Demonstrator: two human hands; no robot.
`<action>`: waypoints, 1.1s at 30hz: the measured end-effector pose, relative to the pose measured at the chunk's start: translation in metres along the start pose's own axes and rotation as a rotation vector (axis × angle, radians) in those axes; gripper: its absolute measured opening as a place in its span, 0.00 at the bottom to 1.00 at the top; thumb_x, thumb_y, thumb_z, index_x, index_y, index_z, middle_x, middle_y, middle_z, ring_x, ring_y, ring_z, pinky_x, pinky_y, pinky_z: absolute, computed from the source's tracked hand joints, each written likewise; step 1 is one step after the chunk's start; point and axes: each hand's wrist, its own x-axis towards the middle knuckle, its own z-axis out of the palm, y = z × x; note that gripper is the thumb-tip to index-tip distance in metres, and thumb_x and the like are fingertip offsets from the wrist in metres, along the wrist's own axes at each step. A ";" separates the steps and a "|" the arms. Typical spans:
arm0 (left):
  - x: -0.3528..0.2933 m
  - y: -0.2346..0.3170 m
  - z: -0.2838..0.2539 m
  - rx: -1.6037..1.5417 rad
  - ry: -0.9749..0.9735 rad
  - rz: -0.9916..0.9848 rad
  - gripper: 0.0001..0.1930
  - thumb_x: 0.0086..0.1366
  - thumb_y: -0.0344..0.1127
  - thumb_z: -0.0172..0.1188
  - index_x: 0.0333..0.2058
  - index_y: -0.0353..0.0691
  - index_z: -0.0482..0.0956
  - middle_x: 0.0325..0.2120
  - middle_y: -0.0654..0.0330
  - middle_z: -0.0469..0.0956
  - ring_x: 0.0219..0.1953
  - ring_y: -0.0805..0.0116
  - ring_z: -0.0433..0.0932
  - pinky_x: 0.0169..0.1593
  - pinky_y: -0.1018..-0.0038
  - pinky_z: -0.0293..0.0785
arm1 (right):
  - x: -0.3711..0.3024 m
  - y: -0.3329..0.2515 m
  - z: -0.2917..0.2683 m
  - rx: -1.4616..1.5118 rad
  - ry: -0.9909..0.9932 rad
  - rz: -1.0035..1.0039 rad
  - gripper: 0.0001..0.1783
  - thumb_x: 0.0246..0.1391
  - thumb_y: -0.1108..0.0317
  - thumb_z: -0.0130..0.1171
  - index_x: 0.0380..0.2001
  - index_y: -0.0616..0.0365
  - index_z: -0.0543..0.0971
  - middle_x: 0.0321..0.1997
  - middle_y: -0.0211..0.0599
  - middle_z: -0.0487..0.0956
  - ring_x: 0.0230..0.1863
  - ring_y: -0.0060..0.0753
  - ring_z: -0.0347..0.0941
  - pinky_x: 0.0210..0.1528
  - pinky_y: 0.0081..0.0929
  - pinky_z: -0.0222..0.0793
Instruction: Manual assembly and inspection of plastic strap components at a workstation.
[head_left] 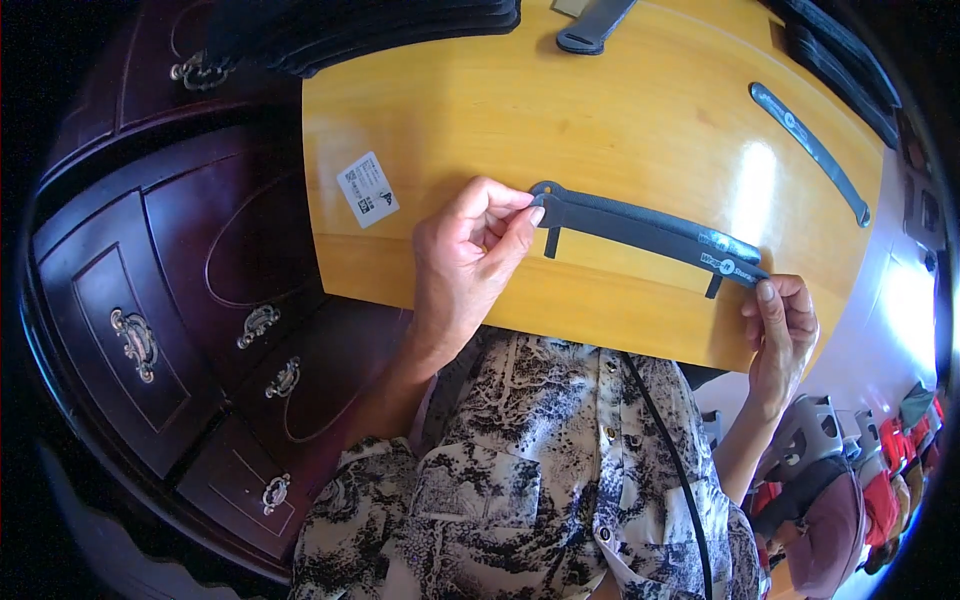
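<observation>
A long black strap (640,233) with pale printing near its right end is stretched between my two hands above the yellow table. My left hand (470,245) pinches its left end between thumb and fingertips, beside a rounded tab with a hole. At the other end, my right hand (783,315) grips the strap between thumb and fingers. A second dark strip (660,212) shows along its far edge; I cannot tell whether it is a separate strap. Two short dark pieces (552,243) hang down near the ends.
The yellow table (440,110) carries a white printed label (367,190) at left. Another black strap (812,150) lies far right, one more (594,28) at the far edge. Dark stacks (400,30) stand at the back. Dark wooden drawers (140,340) are on the left.
</observation>
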 end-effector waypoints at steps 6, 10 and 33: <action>0.000 -0.002 -0.001 0.026 -0.013 -0.004 0.04 0.61 0.23 0.63 0.33 0.33 0.76 0.22 0.67 0.77 0.22 0.86 0.72 0.23 0.87 0.68 | 0.000 0.000 0.000 -0.013 0.004 0.006 0.08 0.58 0.65 0.62 0.30 0.56 0.78 0.20 0.26 0.76 0.13 0.10 0.58 0.14 0.11 0.47; 0.000 -0.002 -0.001 0.053 -0.033 -0.001 0.04 0.62 0.24 0.63 0.34 0.35 0.75 0.19 0.67 0.76 0.20 0.85 0.72 0.21 0.87 0.65 | 0.000 0.001 -0.001 -0.021 0.014 0.014 0.07 0.58 0.65 0.62 0.30 0.56 0.78 0.20 0.26 0.76 0.13 0.10 0.58 0.14 0.11 0.46; 0.000 0.007 0.001 0.107 0.014 -0.089 0.05 0.59 0.22 0.63 0.28 0.33 0.74 0.17 0.68 0.73 0.19 0.87 0.68 0.22 0.84 0.64 | 0.001 -0.003 0.005 -0.055 0.007 0.068 0.07 0.58 0.65 0.62 0.29 0.56 0.78 0.18 0.21 0.73 0.15 0.07 0.58 0.16 0.11 0.47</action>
